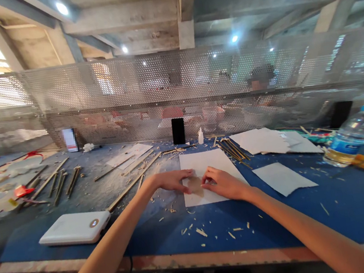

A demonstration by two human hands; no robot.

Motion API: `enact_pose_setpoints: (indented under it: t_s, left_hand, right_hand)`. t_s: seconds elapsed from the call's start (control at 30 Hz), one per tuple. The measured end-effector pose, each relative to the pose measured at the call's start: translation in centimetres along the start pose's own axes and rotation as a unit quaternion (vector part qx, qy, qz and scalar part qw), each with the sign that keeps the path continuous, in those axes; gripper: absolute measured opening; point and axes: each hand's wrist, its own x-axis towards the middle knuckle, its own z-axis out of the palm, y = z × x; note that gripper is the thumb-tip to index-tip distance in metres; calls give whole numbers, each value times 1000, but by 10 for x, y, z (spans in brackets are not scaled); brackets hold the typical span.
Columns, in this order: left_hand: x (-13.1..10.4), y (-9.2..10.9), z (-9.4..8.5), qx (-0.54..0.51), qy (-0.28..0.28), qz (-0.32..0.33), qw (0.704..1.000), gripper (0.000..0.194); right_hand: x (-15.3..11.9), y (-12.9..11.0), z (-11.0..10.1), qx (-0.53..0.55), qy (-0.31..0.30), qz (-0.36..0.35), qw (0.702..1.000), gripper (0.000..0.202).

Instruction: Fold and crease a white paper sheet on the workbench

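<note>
A white sheet of paper lies flat on the blue table in front of me, with both my hands over it. My left hand reaches across its left edge, fingers stretched out and thumb apart. On the right side of the sheet, my right hand is curled, its thumb and fingertips close together in a pinch. Whatever they may hold is too small to make out. Between the hands a tan patch shows on the paper; I cannot tell whether it is a thin piece or a shadow.
Wood shavings and thin sticks are scattered about. A white power bank lies left, a water bottle leans right. Beyond the paper are a small white glue bottle, a black phone and a perforated metal screen. More paper lies right.
</note>
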Motion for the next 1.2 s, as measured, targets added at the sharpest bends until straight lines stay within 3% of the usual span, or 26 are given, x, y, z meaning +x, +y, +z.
enact_pose_setpoints:
  t_s: [0.1,0.27,0.4,0.6,0.77,0.93,1.1,1.2]
  left_hand:
    - [0,1,1,-1,10,7,1000,90]
    - [-1,3,0,-2,2,-6,1000,92]
    - [-2,6,-2,-1,1,-7,1000,91]
    - [-2,5,-1,1,0,-13,1000,93]
    - [0,2,0,-2,11,2,1000,90]
    - [-2,3,-2,-9,-3,-6,1000,92]
    - [-2,3,-1,-7,12,3,1000,91]
    - [-3,3,-1,-8,8,1,1000,91]
  right_hand:
    - [0,-1,0,-38,21,17,999,14]
    - [0,0,1,-12,-9,-5,1000,14]
    - [0,2,0,-65,20,13,998,14]
    - [-2,-1,1,-42,-13,-17,999,15]
    - [-1,-4,-1,-91,17,19,996,14]
    - [-2,-5,-2,-43,-13,-4,999,12]
    - [-1,-3,0,-75,26,23,997,10]
    - [-1,-3,1,-38,1,4,999,10]
